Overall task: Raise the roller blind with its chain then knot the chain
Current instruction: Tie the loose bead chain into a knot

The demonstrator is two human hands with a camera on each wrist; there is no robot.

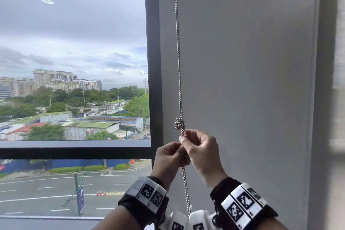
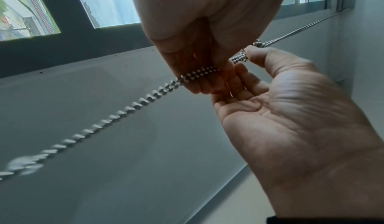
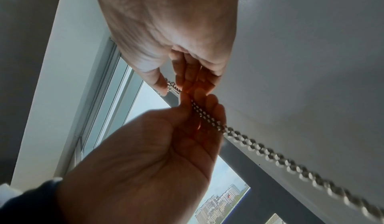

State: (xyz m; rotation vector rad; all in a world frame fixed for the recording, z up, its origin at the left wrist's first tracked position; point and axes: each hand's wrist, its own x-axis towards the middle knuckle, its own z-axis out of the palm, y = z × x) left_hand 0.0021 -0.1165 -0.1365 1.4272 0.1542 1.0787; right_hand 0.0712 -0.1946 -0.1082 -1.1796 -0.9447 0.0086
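A silver bead chain (image 1: 177,52) hangs doubled in front of the grey wall, right of the window frame. A tight knot (image 1: 179,123) (image 2: 258,43) sits in it at window-sill height. My right hand (image 1: 183,136) pinches the chain just under the knot, thumb against fingertips (image 2: 252,53). My left hand (image 1: 183,159) grips both strands a little lower (image 2: 199,73) (image 3: 195,111), where some beads bunch between the two hands. Below, the chain (image 1: 187,196) hangs free. The blind's fabric is not in view; the glass in the head view is uncovered.
The dark window frame (image 1: 154,61) stands just left of the chain, with its sill bar (image 1: 74,152) running left. Behind the chain is a plain grey wall (image 1: 252,71). Black straps with white marker blocks (image 1: 149,195) sit on both wrists.
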